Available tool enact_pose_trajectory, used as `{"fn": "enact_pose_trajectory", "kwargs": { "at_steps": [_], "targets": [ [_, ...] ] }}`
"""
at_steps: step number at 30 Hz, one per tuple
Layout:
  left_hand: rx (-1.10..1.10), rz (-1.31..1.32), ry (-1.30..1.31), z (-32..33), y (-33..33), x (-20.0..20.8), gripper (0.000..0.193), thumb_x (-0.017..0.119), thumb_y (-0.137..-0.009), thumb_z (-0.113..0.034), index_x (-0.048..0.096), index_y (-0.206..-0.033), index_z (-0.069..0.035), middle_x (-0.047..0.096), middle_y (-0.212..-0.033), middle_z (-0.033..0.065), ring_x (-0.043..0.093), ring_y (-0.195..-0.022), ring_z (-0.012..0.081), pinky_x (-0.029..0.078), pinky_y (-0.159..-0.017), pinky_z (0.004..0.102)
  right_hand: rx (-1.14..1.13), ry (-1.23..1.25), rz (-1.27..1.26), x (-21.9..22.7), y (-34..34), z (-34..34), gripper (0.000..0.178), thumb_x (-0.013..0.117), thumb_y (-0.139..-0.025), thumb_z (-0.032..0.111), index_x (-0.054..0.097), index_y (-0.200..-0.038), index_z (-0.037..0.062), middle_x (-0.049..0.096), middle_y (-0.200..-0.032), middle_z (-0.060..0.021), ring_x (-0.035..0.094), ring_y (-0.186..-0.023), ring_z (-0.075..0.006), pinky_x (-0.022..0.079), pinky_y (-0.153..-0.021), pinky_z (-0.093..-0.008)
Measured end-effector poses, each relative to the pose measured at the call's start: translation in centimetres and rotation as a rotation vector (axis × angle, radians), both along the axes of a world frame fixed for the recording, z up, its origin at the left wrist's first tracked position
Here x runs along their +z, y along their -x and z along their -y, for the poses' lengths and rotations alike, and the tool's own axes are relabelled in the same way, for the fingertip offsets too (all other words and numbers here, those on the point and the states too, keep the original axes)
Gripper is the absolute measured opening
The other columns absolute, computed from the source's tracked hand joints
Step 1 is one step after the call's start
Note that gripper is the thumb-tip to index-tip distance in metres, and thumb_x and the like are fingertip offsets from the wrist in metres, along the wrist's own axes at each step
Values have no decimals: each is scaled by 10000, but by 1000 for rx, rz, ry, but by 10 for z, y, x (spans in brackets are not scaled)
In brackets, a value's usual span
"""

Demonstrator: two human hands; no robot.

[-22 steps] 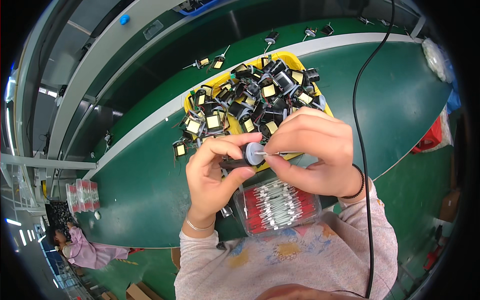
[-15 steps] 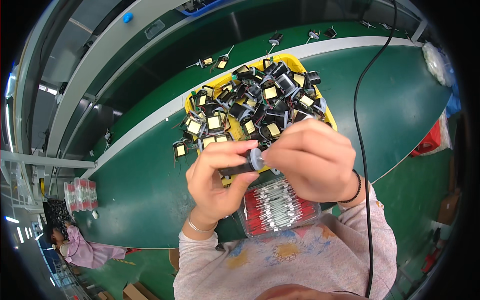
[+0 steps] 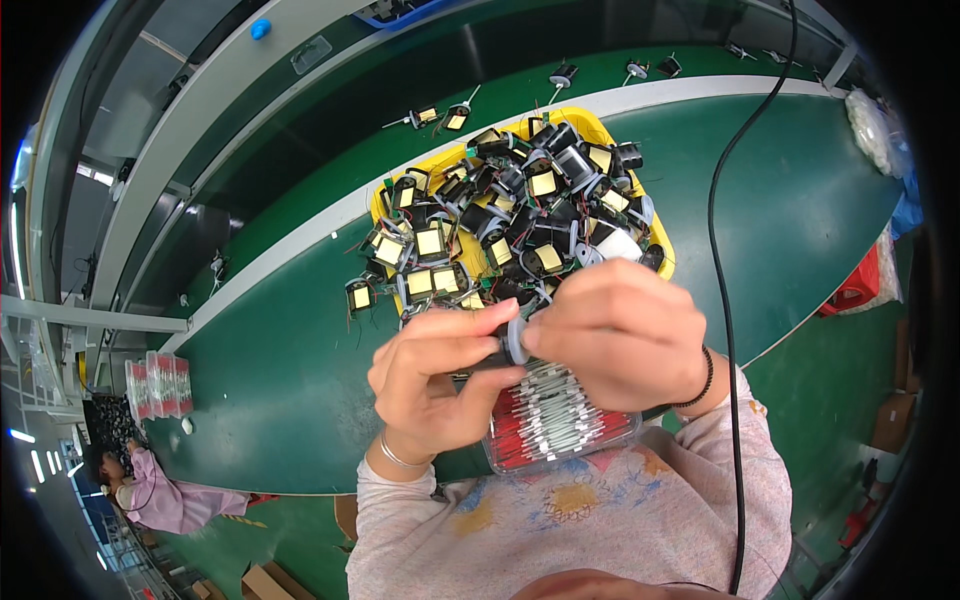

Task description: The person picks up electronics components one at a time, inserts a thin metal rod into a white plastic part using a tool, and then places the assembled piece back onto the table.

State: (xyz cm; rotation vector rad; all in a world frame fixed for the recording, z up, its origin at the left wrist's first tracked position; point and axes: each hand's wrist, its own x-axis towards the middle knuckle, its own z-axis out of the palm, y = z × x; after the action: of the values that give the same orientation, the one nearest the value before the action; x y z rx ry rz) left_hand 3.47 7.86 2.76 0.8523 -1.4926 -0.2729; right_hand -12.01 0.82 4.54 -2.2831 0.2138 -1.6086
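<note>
My left hand (image 3: 430, 375) grips a small black part with a pale grey disc (image 3: 516, 341) on its end, thumb below and fingers above. Against the disc's right side, my right hand (image 3: 625, 340) is closed in a pinch; whatever lies between its fingertips is hidden. Just beyond both hands stands a yellow tray (image 3: 594, 125) heaped with black parts (image 3: 540, 183) bearing cream pads, grey discs and thin wires. Below the hands, partly covered by them, a clear plastic box (image 3: 565, 462) holds many thin white sticks (image 3: 560, 415) with red showing at the sides.
Along the back ledge lie several similar parts with white stems (image 3: 457, 118). A black cable (image 3: 716, 230) hangs down across the right side. Clear boxes (image 3: 160, 385) stand at the bench's left end, near a person in pink (image 3: 185, 485). A red container (image 3: 855, 288) is at far right.
My right fingertips have come closer to the grey disc, narrowing the gap seen before. The black part has turned slightly and is more hidden behind my left fingers.
</note>
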Motion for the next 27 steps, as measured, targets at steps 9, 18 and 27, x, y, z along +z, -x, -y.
{"fn": "enact_pose_trajectory", "kwargs": {
  "at_steps": [9,18,27],
  "targets": [
    [-35,-11,-29,3,-4,4,272,735,-663,-29,519,-823,12,639,-892,213,640,-763,250,512,-646,282,-28,-4,-23,2,-1,-6,273,620,-545,-114,651,-793,-5,614,-722,-68,576,-606,-205,462,-545,-279],
    [-137,-231,-498,67,-57,9,188,663,-746,-27,530,-872,18,613,-952,153,588,-871,161,479,-768,264,-24,-703,-238,7,15,16,393,555,-804,77,492,-1182,-8,653,-763,-89,609,-641,-123,487,-602,-233],
    [666,893,-8,138,-97,-2,256,666,-689,-124,600,-934,-88,598,-899,92,546,-859,282,424,-803,361,244,-236,-1040,-44,24,-36,196,643,-679,141,591,-842,45,596,-754,-85,607,-705,-253,502,-584,-353]
  ]
}}
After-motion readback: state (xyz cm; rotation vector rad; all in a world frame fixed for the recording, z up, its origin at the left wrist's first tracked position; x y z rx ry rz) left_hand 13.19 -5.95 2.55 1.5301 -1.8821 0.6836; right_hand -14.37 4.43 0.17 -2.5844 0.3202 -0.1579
